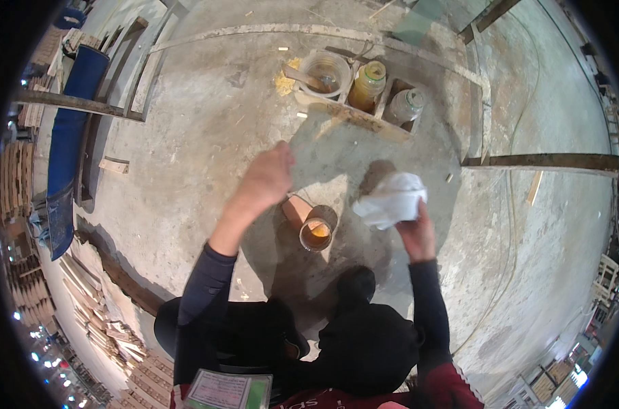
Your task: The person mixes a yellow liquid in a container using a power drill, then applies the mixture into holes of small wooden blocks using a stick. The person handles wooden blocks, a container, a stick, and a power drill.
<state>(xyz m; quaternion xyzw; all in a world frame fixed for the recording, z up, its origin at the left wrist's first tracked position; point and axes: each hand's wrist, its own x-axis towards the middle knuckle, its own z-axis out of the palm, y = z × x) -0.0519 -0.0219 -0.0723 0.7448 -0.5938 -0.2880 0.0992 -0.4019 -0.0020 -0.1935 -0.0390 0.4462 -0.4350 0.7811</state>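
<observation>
While the right hand [418, 235] grips a bunched white cloth [391, 200] between thumb and fingers, the cloth's bulk spreads to the left of the fingertips; held by one edge like this, most of its surface probably stays free. The right forearm reaches nearly straight forward, well apart from the left hand [265, 174]. That one is raised, its arm slanting inward and its fingers seemingly curled; blur hides whether it holds anything, so I cannot tell. Between and below the hands, a small cup [307, 243] with orange matter inside stands on the concrete floor [514, 225], perhaps set there for easy reach from either side. A flat brownish piece [296, 210] slants at its rim. Farther out, a compartmented wooden tray [370, 123] holds a whitish tub [323, 63], a yellowish jar [368, 87] and a clear jar [407, 104], its dividers likely keeping them upright.
</observation>
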